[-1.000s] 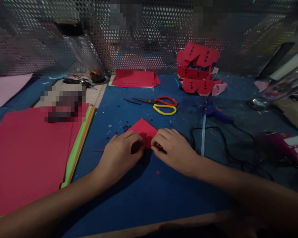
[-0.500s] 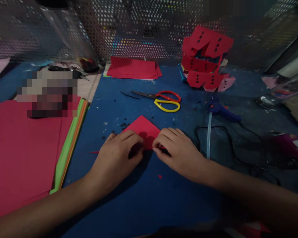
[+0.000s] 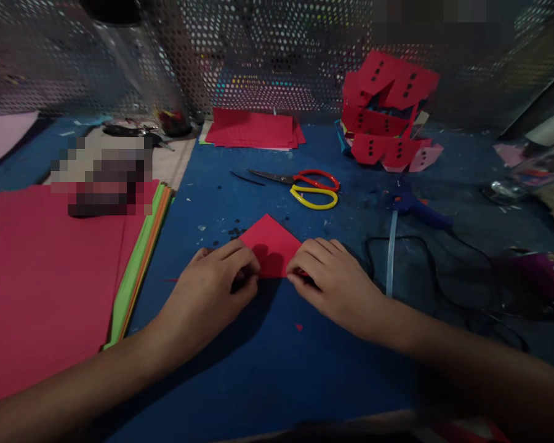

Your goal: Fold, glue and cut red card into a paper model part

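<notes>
A red sheet of paper (image 3: 270, 249), folded to a triangle with its tip pointing away from me, lies on the blue tabletop (image 3: 258, 381). Its near edge runs between my two hands. My left hand (image 3: 216, 277) pinches the paper near the left part of that edge, fingers curled and thumb underneath. On the right side my right hand (image 3: 325, 274) holds the edge the same way, fingertips pressed to the thumb. Both outer corners are mostly covered by the hands. Past the tip lie scissors (image 3: 300, 181) with one red and one yellow handle.
Large red sheets (image 3: 50, 277) over green and orange ones cover the left side. At the back stand a red paper stack (image 3: 253, 129) and cut red shapes with black squares (image 3: 388, 117). A blue glue gun (image 3: 418, 206) with its cord lies at right, near a perforated metal panel (image 3: 277, 49).
My left hand has slid a little left along the paper's near edge, baring more of it. The right hand keeps its grip. The whole view has shifted slightly.
</notes>
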Tool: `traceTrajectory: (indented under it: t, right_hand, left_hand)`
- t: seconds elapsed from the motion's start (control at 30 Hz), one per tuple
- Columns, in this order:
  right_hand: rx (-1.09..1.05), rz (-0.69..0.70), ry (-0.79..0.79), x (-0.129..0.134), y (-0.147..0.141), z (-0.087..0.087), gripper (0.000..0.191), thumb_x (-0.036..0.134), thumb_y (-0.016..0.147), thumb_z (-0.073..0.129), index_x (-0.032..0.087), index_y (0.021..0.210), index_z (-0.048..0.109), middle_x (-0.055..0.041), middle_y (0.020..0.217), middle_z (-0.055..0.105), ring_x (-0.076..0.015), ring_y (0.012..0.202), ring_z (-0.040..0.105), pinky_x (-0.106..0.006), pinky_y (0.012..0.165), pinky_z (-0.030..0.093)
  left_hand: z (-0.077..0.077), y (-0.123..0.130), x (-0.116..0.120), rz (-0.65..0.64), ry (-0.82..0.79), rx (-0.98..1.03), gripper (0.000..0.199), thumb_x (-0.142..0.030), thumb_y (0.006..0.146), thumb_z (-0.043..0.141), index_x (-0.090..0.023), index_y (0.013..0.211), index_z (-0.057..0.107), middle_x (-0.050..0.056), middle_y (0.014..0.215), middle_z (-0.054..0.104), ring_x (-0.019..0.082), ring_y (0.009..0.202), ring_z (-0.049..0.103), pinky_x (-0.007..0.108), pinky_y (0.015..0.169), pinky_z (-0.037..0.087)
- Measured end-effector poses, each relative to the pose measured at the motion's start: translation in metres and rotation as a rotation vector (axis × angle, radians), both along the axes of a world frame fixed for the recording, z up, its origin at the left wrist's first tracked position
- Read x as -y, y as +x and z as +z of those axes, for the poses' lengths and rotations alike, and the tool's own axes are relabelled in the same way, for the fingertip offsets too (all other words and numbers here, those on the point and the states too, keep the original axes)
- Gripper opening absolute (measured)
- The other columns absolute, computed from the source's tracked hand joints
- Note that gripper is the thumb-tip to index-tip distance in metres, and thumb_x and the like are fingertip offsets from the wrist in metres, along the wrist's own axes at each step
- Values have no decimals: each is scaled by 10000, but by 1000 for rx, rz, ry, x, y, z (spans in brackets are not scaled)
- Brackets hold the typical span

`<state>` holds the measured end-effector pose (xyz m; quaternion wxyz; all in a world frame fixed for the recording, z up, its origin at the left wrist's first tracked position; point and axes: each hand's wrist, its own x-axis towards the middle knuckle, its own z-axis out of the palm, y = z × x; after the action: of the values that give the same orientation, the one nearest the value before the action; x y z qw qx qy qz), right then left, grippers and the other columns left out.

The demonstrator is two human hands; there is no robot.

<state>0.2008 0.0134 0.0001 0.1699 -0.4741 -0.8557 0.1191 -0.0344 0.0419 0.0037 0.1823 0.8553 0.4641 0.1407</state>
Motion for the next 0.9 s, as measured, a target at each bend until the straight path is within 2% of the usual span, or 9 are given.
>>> traceTrajectory:
  t: [0.23,0.6,0.9]
  right_hand:
    - [13,9,-5,1,1,1,78,196,1010,588,201,975,657,-42,1021,678,-205,960,578,-357,844,364]
    - [-3,11,-36,0,2,1,92,193,1021,570,202,991,656,-42,1039,678,-205,981,591,-358,860,368]
    - [-11,18,-31,1,2,1,78,186,1013,586,197,984,658,-45,1033,678,-206,985,596,-351,853,367]
  left_hand:
    - [0,-3,-1,13,-12,-7,72,-188,883,561,-222,852,617,-28,883,679,169,746,613,351,764,345]
    - [3,-26,-3,23,-19,-20,83,-235,911,581,-243,873,654,-26,958,718,179,779,650,372,788,358]
    - [5,-32,-1,78,-25,-44,130,-268,910,564,-247,857,680,-11,968,729,204,819,656,353,750,384]
